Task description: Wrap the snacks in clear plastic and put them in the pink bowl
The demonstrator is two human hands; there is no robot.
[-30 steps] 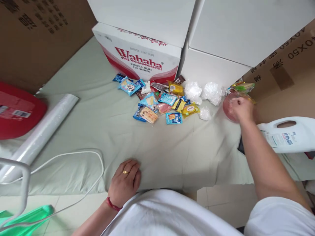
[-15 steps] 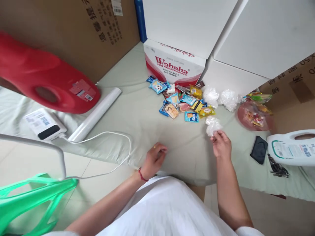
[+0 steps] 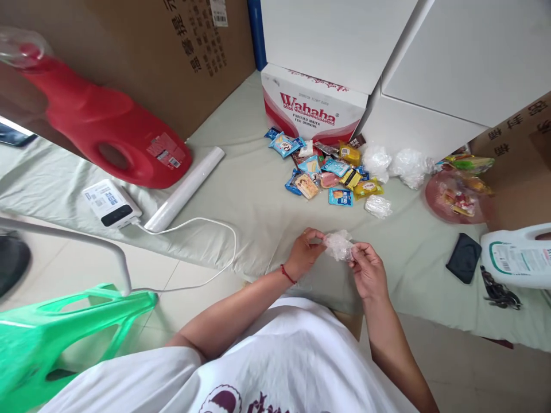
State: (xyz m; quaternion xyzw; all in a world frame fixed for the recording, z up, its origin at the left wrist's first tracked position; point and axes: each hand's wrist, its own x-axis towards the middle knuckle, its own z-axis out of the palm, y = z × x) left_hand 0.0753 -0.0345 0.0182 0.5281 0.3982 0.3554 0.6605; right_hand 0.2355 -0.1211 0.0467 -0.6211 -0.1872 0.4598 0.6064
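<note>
Both hands meet over the near edge of a pale green sheet [image 3: 241, 189]. My left hand [image 3: 303, 253] and my right hand [image 3: 365, 268] each pinch one side of a crumpled clear plastic bag [image 3: 338, 245] held between them. Beyond the hands lies a heap of small snack packets [image 3: 323, 168] in blue, yellow and pink wrappers. Another crumpled clear bag [image 3: 378, 206] lies just right of the heap, and two more bunches of clear plastic [image 3: 396, 162] sit against the white box behind.
A Wahaha carton [image 3: 313, 110] and white boxes [image 3: 430, 63] stand at the back. Left: a red jug [image 3: 107, 132], a plastic wrap roll [image 3: 185, 187], a power bank [image 3: 110, 202] with cable, a green stool [image 3: 64, 332]. Right: a pink plate of snacks [image 3: 456, 198], a black pouch [image 3: 464, 258], a white jug [image 3: 516, 255].
My right hand left the pink plate, picked up a crumpled clear bag near the snack heap and brought it toward me. My left hand lifted off the sheet and took the bag's other side.
</note>
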